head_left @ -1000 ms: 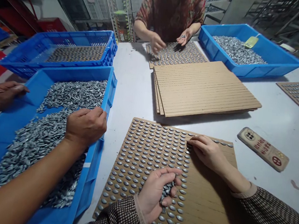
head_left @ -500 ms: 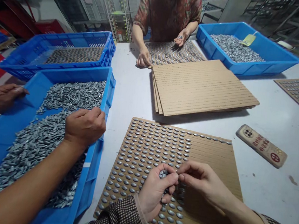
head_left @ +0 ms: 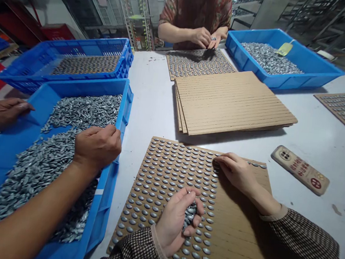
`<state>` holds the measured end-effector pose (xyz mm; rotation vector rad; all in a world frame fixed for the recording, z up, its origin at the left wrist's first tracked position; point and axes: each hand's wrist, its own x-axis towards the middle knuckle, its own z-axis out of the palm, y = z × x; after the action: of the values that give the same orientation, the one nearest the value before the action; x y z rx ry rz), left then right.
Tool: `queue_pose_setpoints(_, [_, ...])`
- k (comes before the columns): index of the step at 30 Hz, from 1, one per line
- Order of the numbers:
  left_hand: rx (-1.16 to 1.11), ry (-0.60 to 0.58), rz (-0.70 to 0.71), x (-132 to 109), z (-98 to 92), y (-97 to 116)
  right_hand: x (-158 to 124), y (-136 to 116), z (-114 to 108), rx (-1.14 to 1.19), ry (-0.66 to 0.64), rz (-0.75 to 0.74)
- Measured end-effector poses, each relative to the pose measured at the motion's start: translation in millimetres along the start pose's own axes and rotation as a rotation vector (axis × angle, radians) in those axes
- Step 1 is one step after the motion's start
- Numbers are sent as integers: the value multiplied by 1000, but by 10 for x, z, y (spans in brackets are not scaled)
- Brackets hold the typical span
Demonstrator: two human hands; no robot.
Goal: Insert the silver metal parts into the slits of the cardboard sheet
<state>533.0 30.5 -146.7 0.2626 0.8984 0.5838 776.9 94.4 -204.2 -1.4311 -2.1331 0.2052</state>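
My left hand (head_left: 179,219) is curled around a handful of small grey spindle-shaped metal pieces (head_left: 190,215), held above a ridged brown cardboard sheet (head_left: 235,233). Rows of the same pieces lie in slots over the sheet's left part, and several more run along its top edge. Near that edge, at the right end of the filled rows, my right hand (head_left: 235,170) has its thumb and finger pinched at the sheet. A metal piece shows at those fingertips, partly hidden by them.
A stack of cardboard sheets (head_left: 233,102) lies beyond mine, and a phone (head_left: 299,169) to the right. At left, a co-worker's fist (head_left: 97,146) rests over a blue tray (head_left: 105,196) of loose pieces. Another person (head_left: 198,18) works opposite, beside another blue tray (head_left: 311,80).
My right hand has moved from my left hand's fingertips up to the sheet's upper rows. My left hand has opened slightly, showing its pieces. The person opposite has brought both hands together.
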Motion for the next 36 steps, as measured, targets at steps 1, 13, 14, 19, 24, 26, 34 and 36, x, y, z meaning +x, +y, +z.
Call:
queue_pose_setpoints(1, [7, -3, -2, 1, 0, -9, 5, 14, 22, -28, -7, -15])
queue_pose_setpoints(13, [18, -1, -50, 11, -12, -23, -5, -14, -81, -169, -68, -51])
queue_pose_setpoints(14, [37, -4, -55, 12, -5, -22, -13, -80, -110, -132, -45, -30])
queue_pose_setpoints(19, [89, -47, -58, 13, 31, -19, -113, -668, -301, 364, -193, 23])
queue_pose_setpoints(24, [155, -129, -24, 4, 38, -39, -206, -1005, -337, 627, -398, 126])
queue_pose_setpoints(26, [166, -134, -41, 4, 34, -53, -230, -989, -324, 673, -415, 158])
queue_pose_setpoints(34, [225, -26, 17, 39, 4, -103, -347, -963, -299, 743, -291, 253])
queue_pose_setpoints(36, [236, -26, 19, 44, -1, -112, -378, -1015, -263, 791, -253, 345])
